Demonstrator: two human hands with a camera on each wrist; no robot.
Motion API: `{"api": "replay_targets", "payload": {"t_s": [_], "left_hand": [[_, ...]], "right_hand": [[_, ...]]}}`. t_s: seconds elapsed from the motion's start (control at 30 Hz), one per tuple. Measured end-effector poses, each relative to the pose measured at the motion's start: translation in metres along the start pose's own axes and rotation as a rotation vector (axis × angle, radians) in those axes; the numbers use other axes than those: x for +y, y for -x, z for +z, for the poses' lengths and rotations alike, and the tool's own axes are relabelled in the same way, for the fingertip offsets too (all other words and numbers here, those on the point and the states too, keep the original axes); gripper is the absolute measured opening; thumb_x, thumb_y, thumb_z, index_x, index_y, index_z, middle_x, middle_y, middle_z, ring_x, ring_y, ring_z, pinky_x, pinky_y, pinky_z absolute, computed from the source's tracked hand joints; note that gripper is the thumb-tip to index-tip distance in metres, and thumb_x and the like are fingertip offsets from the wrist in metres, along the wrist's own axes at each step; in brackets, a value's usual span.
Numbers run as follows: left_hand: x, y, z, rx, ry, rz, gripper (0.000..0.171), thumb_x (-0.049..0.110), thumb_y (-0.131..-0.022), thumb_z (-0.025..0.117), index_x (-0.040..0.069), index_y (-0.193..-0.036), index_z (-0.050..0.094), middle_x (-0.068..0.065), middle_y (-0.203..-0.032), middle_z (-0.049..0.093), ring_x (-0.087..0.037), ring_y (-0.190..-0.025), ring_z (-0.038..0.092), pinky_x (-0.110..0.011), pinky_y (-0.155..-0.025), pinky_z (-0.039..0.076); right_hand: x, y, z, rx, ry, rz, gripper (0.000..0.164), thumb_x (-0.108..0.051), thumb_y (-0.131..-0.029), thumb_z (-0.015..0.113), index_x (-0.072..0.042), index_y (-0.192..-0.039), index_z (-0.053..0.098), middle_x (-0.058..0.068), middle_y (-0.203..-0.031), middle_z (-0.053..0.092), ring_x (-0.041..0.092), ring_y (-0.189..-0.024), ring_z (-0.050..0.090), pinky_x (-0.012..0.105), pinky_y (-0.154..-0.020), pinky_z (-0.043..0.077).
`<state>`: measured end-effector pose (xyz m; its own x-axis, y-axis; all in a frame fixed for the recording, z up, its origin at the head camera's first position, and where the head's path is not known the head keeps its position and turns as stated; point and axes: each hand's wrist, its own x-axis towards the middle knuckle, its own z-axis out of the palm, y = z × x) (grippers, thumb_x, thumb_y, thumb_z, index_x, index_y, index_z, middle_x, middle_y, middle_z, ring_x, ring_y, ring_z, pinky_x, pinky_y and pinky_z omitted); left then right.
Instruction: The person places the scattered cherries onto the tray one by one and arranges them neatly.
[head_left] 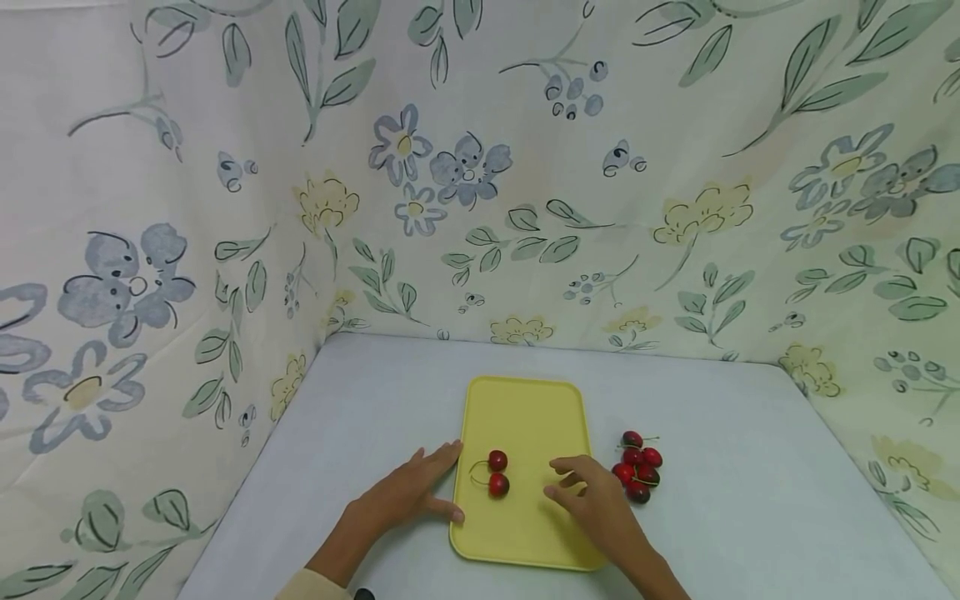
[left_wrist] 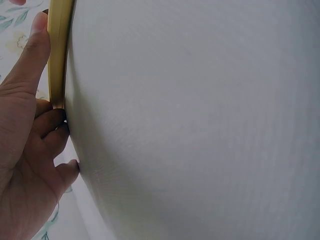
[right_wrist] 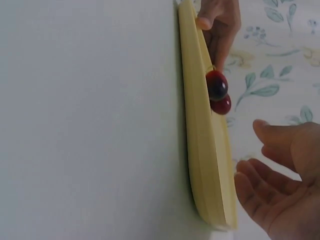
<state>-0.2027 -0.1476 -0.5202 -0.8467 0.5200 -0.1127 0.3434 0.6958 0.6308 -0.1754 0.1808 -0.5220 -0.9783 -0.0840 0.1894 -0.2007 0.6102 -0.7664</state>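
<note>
A yellow tray (head_left: 525, 417) lies on the white table, with two red cherries (head_left: 498, 485) with stems on its left half. My left hand (head_left: 412, 492) touches the tray's left edge, thumb on the rim and fingers stretched along it. In the left wrist view, the thumb (left_wrist: 37, 40) lies against the tray's side (left_wrist: 59, 60). Over the right half of the tray hovers my right hand (head_left: 592, 500), thumb and fingers bent loosely apart with nothing between them. The right wrist view shows this hand (right_wrist: 285, 175) beside the cherries (right_wrist: 217, 87), not touching them.
Right of the tray, a pile of several cherries (head_left: 637, 468) sits on the table, close to my right hand. A floral cloth (head_left: 525, 208) hangs behind and on both sides of the table (head_left: 750, 467).
</note>
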Motion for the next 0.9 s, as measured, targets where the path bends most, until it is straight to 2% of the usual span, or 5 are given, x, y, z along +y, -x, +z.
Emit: {"api": "replay_targets", "payload": {"t_s": [0.1,0.3,0.57,0.73,0.9], "left_hand": [[0.001,0.0,0.0,0.0,-0.004,-0.004,0.111,0.058,-0.082,0.082,0.011,-0.168,0.031,-0.014,-0.172,0.034,-0.051,-0.157,0.027,-0.069,-0.125,0.028],[0.002,0.0,-0.001,0.001,-0.006,0.006,0.11,0.057,-0.082,0.083,0.01,-0.168,0.032,-0.013,-0.172,0.034,-0.046,-0.158,0.028,-0.067,-0.126,0.026],[0.001,0.0,0.0,0.001,-0.012,-0.005,0.11,0.058,-0.082,0.082,0.011,-0.168,0.032,-0.012,-0.172,0.034,-0.047,-0.158,0.028,-0.068,-0.126,0.027],[0.002,0.0,0.0,0.003,-0.011,-0.005,0.111,0.058,-0.081,0.082,0.011,-0.168,0.032,-0.013,-0.172,0.034,-0.046,-0.158,0.028,-0.067,-0.126,0.027],[0.001,0.001,0.001,0.005,-0.014,-0.009,0.111,0.06,-0.081,0.082,0.012,-0.168,0.031,-0.013,-0.172,0.034,-0.051,-0.157,0.028,-0.068,-0.125,0.029]], "right_hand": [[0.004,0.003,-0.007,0.023,0.014,-0.002,0.032,-0.017,-0.085,0.091,-0.014,-0.114,0.079,-0.003,-0.109,0.076,0.007,-0.089,0.07,0.022,-0.073,0.06],[0.014,0.008,-0.023,0.058,0.026,0.011,0.033,-0.015,-0.085,0.09,-0.013,-0.116,0.078,-0.001,-0.113,0.077,0.003,-0.088,0.069,0.023,-0.074,0.06],[0.025,0.012,-0.038,0.084,0.076,0.052,0.032,-0.015,-0.086,0.089,-0.012,-0.115,0.078,-0.002,-0.105,0.075,0.002,-0.085,0.068,0.02,-0.074,0.059],[0.032,0.016,-0.048,0.131,0.107,0.014,0.032,-0.012,-0.085,0.09,-0.011,-0.115,0.078,-0.002,-0.101,0.075,0.001,-0.084,0.067,0.019,-0.074,0.06],[0.038,0.017,-0.055,0.188,0.148,-0.043,0.03,-0.009,-0.083,0.09,-0.008,-0.111,0.078,0.0,-0.101,0.074,0.001,-0.083,0.067,0.019,-0.071,0.06]]}}
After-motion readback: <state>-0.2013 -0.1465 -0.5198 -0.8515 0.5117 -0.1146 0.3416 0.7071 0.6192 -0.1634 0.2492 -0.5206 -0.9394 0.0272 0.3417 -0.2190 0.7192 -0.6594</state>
